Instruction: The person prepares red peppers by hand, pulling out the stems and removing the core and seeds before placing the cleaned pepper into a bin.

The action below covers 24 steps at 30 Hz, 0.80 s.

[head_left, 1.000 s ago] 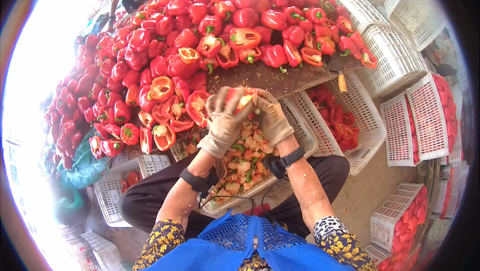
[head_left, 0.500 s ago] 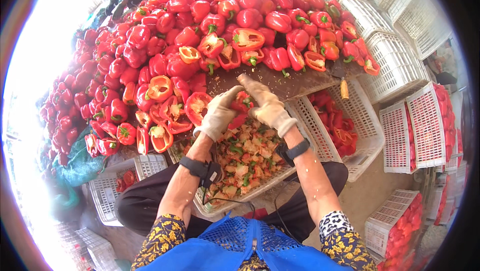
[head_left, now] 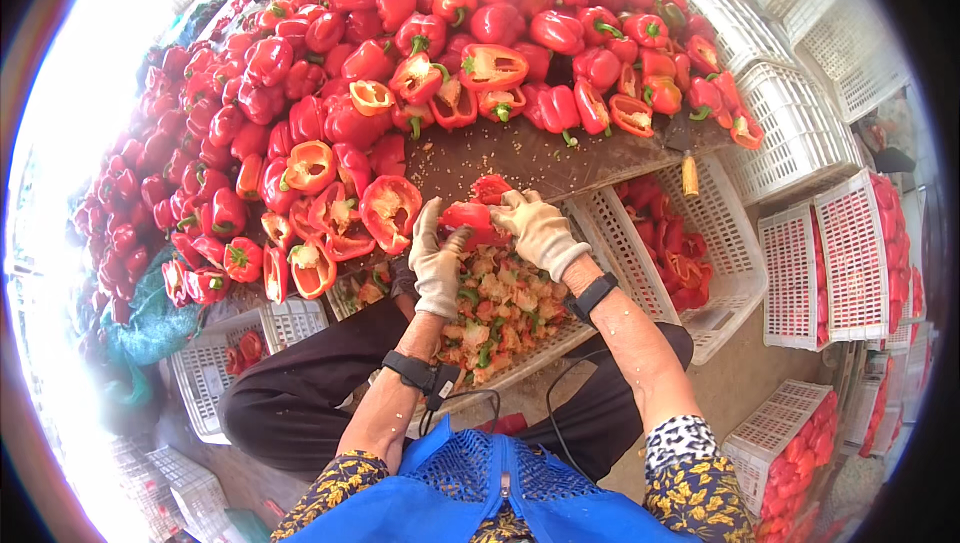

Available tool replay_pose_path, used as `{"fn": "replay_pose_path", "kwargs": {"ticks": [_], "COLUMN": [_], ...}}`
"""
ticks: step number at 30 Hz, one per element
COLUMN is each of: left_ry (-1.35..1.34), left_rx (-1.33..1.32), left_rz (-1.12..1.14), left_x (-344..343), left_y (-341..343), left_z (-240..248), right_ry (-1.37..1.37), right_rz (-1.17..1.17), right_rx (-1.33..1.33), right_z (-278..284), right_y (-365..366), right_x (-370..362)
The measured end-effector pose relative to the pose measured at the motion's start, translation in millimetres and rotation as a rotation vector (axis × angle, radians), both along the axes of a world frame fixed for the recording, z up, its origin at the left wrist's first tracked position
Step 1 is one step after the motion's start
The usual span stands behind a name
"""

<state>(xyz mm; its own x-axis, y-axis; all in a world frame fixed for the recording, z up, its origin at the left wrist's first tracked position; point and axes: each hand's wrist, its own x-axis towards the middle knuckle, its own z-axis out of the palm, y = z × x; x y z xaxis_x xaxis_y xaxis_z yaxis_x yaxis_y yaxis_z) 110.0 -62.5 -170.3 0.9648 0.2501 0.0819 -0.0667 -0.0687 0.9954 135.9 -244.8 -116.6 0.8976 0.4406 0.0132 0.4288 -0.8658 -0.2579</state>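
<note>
Both hands wear pale work gloves and meet above the crate of scraps at the table's near edge. My left hand (head_left: pixel 437 263) curls its fingers around a red bell pepper piece (head_left: pixel 470 219). From the other side my right hand (head_left: pixel 541 231) grips the same piece with fingers closed. A second red piece (head_left: pixel 490 188) shows just beyond it, by the right fingertips; whether it is joined to the first, I cannot tell. Directly below sits a crate (head_left: pixel 535 361) full of pale seed cores (head_left: pixel 500 318) and green stems. Halved peppers (head_left: pixel 391 213) lie left of my left hand.
A large heap of red bell peppers (head_left: pixel 500 28) covers the brown table (head_left: pixel 520 153). A yellow-handled blade (head_left: pixel 689 175) lies at its right edge. Right of the scraps, a white crate (head_left: pixel 735 243) holds red pepper pieces (head_left: pixel 680 268). More crates (head_left: pixel 800 123) are stacked at right.
My hands have come down toward me and turned inward, with the red pepper piece now in plain sight between them. The right fingers, stretched out before, have bent around it. The view has shifted slightly.
</note>
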Motion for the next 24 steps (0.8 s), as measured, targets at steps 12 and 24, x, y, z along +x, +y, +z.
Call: {"fn": "replay_pose_path", "kwargs": {"ticks": [12,24], "left_ry": [0.407,0.313], "left_rx": [-1.022,-1.141], "left_rz": [-0.417,0.075], "left_x": [-4.5,21.4], "left_y": [-0.1,-53.9], "left_z": [73.3,48.7], "right_ry": [0.577,-0.281], "right_rz": [-0.398,-0.695], "right_rx": [1.537,1.051], "right_z": [20.4,11.5], "right_y": [3.7,66.5], "right_x": [-40.9,-43.4]}}
